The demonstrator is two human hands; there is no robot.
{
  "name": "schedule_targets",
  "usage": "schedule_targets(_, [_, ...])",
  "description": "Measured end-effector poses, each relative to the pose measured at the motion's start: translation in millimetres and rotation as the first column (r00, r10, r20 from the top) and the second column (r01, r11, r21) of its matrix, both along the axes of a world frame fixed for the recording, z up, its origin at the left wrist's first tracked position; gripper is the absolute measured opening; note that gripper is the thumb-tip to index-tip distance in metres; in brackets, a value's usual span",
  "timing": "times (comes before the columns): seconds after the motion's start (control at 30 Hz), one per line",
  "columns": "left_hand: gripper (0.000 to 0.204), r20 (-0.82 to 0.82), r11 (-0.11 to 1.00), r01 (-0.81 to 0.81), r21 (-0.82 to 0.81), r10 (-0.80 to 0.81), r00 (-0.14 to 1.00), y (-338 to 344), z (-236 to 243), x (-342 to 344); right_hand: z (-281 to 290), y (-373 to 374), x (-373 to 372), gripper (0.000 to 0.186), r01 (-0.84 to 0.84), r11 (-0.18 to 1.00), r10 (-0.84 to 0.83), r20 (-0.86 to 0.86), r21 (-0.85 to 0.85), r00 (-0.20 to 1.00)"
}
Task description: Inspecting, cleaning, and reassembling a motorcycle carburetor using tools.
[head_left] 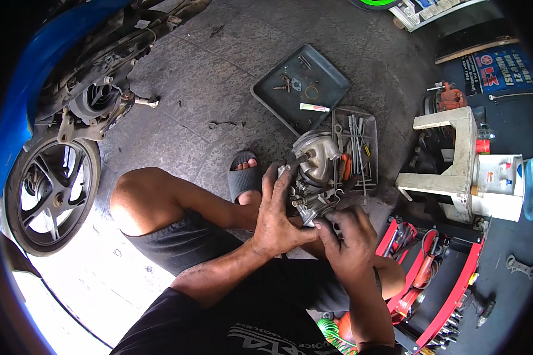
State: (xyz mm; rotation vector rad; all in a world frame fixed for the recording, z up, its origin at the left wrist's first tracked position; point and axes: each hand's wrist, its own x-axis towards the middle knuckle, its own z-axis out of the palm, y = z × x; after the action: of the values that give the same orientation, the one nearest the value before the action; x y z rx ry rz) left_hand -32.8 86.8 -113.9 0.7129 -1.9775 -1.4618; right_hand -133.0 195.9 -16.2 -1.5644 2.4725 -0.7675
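Left hand (275, 216): is being wrapped around the carburettor (314, 177), fingers curled over its left side.
Right hand (350, 236): is being pinched closed on the carburettor's lower edge.
Carburettor: is being held above the knees, just before the wire tool tray (370, 127).
Dark tray (266, 97): is being left on the floor beyond.

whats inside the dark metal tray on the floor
The dark metal tray holds a small white tube, a thin ring and a few small metal parts. Its near corner is hidden behind the carburetor and the tool rack.
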Motion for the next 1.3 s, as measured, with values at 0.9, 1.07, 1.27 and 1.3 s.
schedule_targets(0.9, [0.104, -0.329, 0.598, 0.206, 0.775, 0.102, 0.939, -1.2, -4.4, -7.1, -9.3, 22.6, 4.3, 0.015, 0.395, 0.91, -0.287, 0.879, 0.126, 0.381])
schedule_targets(1.07, [0.11, -0.285, 0.672, 0.165, 0.722, 0.072, 0.956, -0.2, -6.4, -6.6, -7.5, 18.6, 4.8, 0.016, 0.394, 0.904, -0.34, 0.838, 0.165, 0.428])
schedule_targets(1.27, [0.11, -0.285, 0.691, 0.16, 0.705, 0.069, 0.956, -0.3, -1.4, -6.7, -16.1, 18.6, 9.2, 0.018, 0.422, 0.894, -0.384, 0.743, 0.151, 0.548])
schedule_targets(1.3, [0.11, -0.29, 0.689, 0.172, 0.704, 0.058, 0.955, -0.5, -1.7, -5.4, -18.8, 17.9, 12.1, 0.017, 0.418, 0.906, -0.354, 0.668, 0.071, 0.654])
